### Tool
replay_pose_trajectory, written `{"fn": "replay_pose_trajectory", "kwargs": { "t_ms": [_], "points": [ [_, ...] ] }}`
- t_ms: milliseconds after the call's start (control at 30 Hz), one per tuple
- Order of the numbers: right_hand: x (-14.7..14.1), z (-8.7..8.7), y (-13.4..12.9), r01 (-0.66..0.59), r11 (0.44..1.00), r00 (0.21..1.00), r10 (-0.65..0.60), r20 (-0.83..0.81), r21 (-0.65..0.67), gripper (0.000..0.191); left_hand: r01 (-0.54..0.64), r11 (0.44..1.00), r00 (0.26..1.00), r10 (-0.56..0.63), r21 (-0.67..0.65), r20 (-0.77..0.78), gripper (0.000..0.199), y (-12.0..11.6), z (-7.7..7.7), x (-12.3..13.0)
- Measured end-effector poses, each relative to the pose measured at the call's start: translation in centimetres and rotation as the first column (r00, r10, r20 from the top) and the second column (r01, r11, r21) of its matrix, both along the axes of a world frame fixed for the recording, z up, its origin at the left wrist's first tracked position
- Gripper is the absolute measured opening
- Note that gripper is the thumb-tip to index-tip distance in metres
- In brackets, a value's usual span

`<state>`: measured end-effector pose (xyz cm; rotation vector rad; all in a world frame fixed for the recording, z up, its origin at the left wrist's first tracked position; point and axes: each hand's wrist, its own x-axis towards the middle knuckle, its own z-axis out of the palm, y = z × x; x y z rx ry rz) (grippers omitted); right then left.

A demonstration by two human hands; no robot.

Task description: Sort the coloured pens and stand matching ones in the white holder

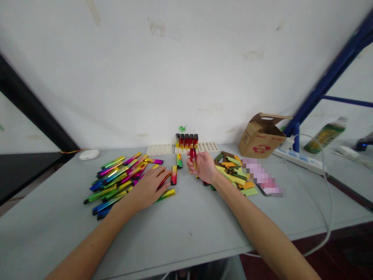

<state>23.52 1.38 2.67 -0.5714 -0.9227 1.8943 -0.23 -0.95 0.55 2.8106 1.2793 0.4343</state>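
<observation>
My left hand rests at the right edge of a heap of shiny tubes, coloured in blue, green, yellow, pink and red gradients with dark ends. Its fingers curl over a red-orange tube, partly hidden under them. Near the table's middle, my right hand is closed around shiny red tubes, apparently two, held upright. Between the hands lie a yellow-red tube and a green-yellow tube. Behind, several red-yellow tubes with black tops stand upright in a white holed tray.
Two more white holed trays flank the standing tubes, the other tray being on the right. Flat yellow, green and orange pieces lie beside my right forearm. Farther right are a cardboard box, a blurred pink object and a power strip.
</observation>
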Motion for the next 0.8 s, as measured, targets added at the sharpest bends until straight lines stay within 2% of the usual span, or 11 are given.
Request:
{"fn": "replay_pose_trajectory", "kwargs": {
  "t_ms": [100,167,233,300,367,433,533,600,800],
  "points": [
    [-0.4,-0.3,0.1,0.062,0.998,0.996,-0.061,0.066,-0.014,0.01,-0.002,1.0,1.0,0.002,0.008,0.011,0.043,0.1,-0.1,0.0],
    [-0.6,-0.6,0.2,0.144,0.989,0.984,-0.146,0.105,0.023,0.01,-0.008,1.0,1.0,0.008,0.006,0.013,0.043,0.1,-0.1,0.0],
    [-0.7,-0.9,0.5,0.248,0.961,0.954,-0.264,0.14,0.122,0.016,-0.014,1.0,1.0,0.014,-0.003,0.01,0.044,0.0,-0.1,0.0],
    [-0.6,-1.2,0.8,0.335,0.908,0.907,-0.383,0.175,0.253,0.02,-0.015,1.0,1.0,0.015,0.0,0.012,0.044,0.0,-0.1,0.0],
    [-0.4,-1.3,1.0,0.358,0.866,0.873,-0.443,0.204,0.349,0.025,-0.007,1.0,1.0,0.007,0.015,0.017,0.043,0.0,-0.1,0.0],
    [-0.1,-1.2,1.1,0.354,0.865,0.868,-0.445,0.221,0.356,0.034,0.001,1.0,1.0,-0.002,0.023,0.018,0.042,-0.1,-0.1,0.0],
    [0.0,-1.0,1.0,0.372,0.88,0.874,-0.439,0.209,0.294,0.054,0.005,1.0,1.0,-0.005,0.014,0.004,0.041,-0.1,-0.1,0.0],
    [-0.1,-1.0,0.9,0.386,0.877,0.871,-0.449,0.2,0.288,0.059,0.009,1.0,1.0,-0.009,0.011,-0.007,0.04,-0.1,0.0,0.0],
    [-0.4,-1.3,0.8,0.431,0.853,0.851,-0.493,0.184,0.295,0.044,0.013,1.0,1.0,-0.013,-0.002,-0.015,0.039,-0.3,0.2,0.2]
  ]
}}
